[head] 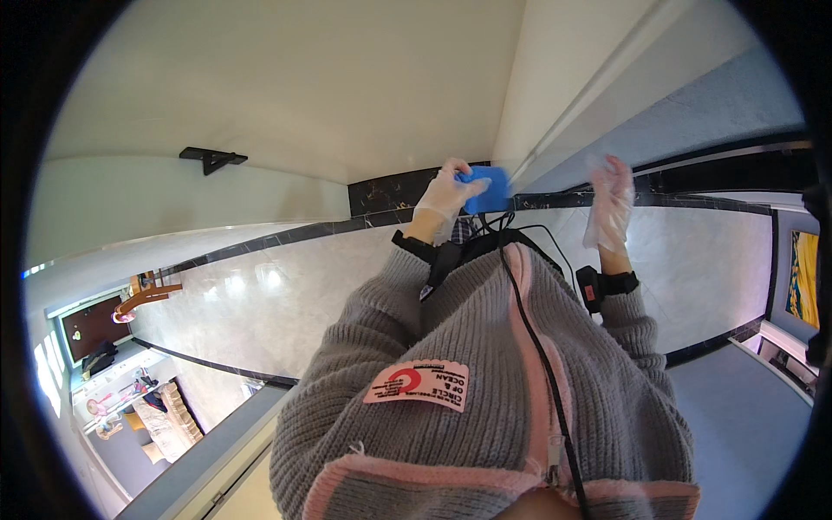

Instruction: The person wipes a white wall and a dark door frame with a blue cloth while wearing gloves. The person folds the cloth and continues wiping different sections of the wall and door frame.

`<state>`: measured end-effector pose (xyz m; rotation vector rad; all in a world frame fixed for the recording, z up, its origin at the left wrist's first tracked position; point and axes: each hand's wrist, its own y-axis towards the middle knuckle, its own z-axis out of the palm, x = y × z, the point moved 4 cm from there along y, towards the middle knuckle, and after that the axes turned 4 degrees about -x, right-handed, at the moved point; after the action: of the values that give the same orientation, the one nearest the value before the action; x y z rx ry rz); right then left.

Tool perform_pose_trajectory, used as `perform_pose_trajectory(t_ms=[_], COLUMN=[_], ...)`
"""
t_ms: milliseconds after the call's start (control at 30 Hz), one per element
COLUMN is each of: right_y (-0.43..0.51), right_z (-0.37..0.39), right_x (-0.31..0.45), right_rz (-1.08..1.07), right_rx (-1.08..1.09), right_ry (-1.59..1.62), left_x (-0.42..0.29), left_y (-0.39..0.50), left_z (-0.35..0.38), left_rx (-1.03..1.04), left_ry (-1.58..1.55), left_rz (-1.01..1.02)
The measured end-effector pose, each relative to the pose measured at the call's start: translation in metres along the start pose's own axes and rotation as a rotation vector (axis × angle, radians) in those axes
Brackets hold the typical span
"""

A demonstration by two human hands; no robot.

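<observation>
My left hand [450,195], in a clear plastic glove, grips a flat blue cloth or sponge [489,188]; the blur hides which. The blue thing is beside the corner edge of a pale panel or door frame [539,156]. To the right, my right hand [611,195], also in a clear glove, is raised near the blue-grey wall with nothing visible in it. Its fingers are blurred and partly curled. Black straps with small devices sit on both wrists, and a black cable hangs down my front.
A black triangular bracket [213,158] is fixed to the pale surface at the upper left. Dark tile borders edge the glossy floor [312,279]. A wooden chair-like piece [148,292] and a covered table [162,422] stand at far left. A yellow picture [805,276] hangs at far right.
</observation>
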<state>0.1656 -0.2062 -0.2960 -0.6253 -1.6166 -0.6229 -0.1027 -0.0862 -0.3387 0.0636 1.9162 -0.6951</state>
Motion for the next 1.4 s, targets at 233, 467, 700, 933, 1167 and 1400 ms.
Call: perform_pose_trajectory(t_ms=[233,467,700,933,1167,1400], right_y=[0.024,0.05,0.049,0.047,0.046,0.046], right_z=[0.001,0.036,0.058,0.055,0.048,0.046], right_x=[0.078,0.128,0.133,0.098,0.088,0.089], right_rz=[-0.704,-0.9,-0.937,-0.863,-0.933,-0.9], right_rx=[-0.331,-0.328,-0.239,-0.328,-0.366,-0.497], right_ry=[-0.461,-0.487,-0.344,-0.498,-0.72,-0.811], left_x=[-0.043,-0.071,-0.088,-0.098,-0.032,0.067], left_y=[0.029,0.07,0.088,0.088,0.136,0.208], left_z=[0.041,0.088,0.106,0.106,0.136,0.173], left_rx=[-0.508,-0.065,-0.228,-0.139,-0.155,-0.006], left_ry=[-0.252,-0.553,-0.765,-0.79,-0.693,-0.338], left_rz=[0.461,0.328,0.065,0.252,0.012,0.029])
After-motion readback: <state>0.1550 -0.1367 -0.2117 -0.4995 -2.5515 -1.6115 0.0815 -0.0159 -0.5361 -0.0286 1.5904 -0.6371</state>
